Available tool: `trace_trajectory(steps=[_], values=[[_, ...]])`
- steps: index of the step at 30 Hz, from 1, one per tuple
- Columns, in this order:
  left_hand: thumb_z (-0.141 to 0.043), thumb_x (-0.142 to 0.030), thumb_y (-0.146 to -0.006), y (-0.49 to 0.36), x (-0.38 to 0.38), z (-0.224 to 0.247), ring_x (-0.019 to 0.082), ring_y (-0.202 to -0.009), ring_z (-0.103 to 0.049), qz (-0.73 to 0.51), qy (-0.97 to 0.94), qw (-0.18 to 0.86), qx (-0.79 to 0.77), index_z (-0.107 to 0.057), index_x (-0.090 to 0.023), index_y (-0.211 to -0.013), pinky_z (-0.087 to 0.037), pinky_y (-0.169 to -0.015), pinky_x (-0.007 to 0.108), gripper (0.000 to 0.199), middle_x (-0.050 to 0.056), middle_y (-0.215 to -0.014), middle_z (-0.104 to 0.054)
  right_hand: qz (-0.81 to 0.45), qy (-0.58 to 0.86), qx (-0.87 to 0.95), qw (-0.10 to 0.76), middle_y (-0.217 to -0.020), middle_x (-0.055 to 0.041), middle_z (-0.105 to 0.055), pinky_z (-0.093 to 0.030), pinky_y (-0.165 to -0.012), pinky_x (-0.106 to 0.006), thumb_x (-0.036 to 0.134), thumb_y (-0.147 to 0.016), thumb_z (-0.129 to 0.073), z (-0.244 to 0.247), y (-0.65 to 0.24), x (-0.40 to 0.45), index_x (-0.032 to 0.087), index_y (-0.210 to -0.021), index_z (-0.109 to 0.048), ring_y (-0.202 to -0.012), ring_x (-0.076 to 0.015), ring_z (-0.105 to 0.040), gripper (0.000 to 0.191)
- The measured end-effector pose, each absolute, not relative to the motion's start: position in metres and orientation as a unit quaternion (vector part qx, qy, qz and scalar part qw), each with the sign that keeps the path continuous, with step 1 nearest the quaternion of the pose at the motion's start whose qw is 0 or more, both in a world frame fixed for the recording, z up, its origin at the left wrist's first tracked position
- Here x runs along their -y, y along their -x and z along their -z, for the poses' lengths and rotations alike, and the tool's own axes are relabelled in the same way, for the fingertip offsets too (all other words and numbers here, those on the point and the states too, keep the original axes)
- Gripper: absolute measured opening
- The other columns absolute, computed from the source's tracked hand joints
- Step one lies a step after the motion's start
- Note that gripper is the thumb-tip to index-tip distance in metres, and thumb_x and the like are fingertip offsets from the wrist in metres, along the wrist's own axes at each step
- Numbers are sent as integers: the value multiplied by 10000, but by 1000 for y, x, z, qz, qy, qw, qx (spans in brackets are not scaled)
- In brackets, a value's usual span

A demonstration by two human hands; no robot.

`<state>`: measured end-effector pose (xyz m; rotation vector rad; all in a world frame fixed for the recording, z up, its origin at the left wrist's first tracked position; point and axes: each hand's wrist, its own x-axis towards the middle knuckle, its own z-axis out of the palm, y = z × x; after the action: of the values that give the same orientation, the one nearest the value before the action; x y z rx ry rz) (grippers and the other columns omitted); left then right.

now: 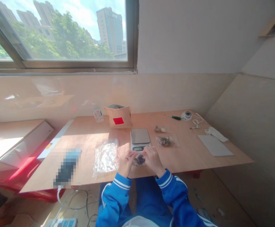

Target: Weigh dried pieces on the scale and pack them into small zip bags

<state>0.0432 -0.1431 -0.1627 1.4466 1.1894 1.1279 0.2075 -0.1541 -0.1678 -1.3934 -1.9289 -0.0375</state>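
My left hand and my right hand meet at the near edge of the wooden table. Between them they pinch a small clear bag with dark contents. Just behind the hands sits a small digital scale with a bare steel platform. Both arms wear blue sleeves with white stripes.
A pile of empty clear bags lies left of my hands. Two filled small bags rest right of the scale. A kraft pouch with a red label, a bottle, a green screwdriver, a white sheet stand farther back.
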Motion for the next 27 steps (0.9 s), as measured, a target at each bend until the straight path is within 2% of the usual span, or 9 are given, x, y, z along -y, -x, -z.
trace_trajectory(steps=[4, 11, 14, 18, 23, 27], values=[[-616, -385, -798, -36, 144, 163, 178, -777, -654, -469, -597, 433, -486, -720, -218, -771, -521, -666, 274, 198, 29, -802, -708, -13, 523, 770, 365, -751, -5, -653, -347, -720, -321, 200, -928, -517, 168, -211, 155, 213, -784, -602, -737, -191, -545, 167], [-606, -379, -796, -32, 147, 158, 215, -840, -660, -469, -600, 451, -465, -726, -160, -806, -526, -780, 329, 250, 68, -837, -722, -23, 530, 749, 397, -627, -9, -618, -345, -652, -303, 135, -902, -521, 169, -215, 154, 203, -621, -581, -682, -183, -544, 295], [-614, -391, -792, -33, 147, 157, 205, -816, -660, -471, -595, 452, -469, -726, -176, -807, -528, -780, 325, 242, 60, -832, -721, -35, 526, 756, 389, -674, -6, -662, -355, -683, -311, 154, -904, -530, 166, -215, 156, 207, -681, -630, -693, -178, -558, 250], [-626, -406, -784, -37, 148, 157, 206, -837, -660, -468, -603, 444, -469, -724, -197, -789, -517, -807, 325, 231, 53, -832, -723, -36, 518, 768, 375, -805, -9, -707, -357, -789, -341, 213, -884, -593, 159, -209, 156, 230, -826, -677, -820, -196, -579, 104], [-600, -447, -799, -49, 154, 157, 196, -811, -657, -474, -589, 446, -479, -693, -195, -807, -517, -771, 309, 269, 44, -813, -708, -23, 524, 756, 392, -685, -5, -661, -350, -803, -349, 119, -895, -507, 156, -198, 153, 215, -695, -629, -739, -185, -549, 254], [-584, -457, -809, -52, 156, 160, 196, -804, -654, -484, -595, 402, -500, -669, -194, -798, -503, -747, 303, 276, 41, -807, -696, -20, 527, 756, 387, -668, -1, -664, -337, -772, -342, 122, -893, -516, 154, -195, 152, 218, -690, -635, -703, -184, -521, 255]])
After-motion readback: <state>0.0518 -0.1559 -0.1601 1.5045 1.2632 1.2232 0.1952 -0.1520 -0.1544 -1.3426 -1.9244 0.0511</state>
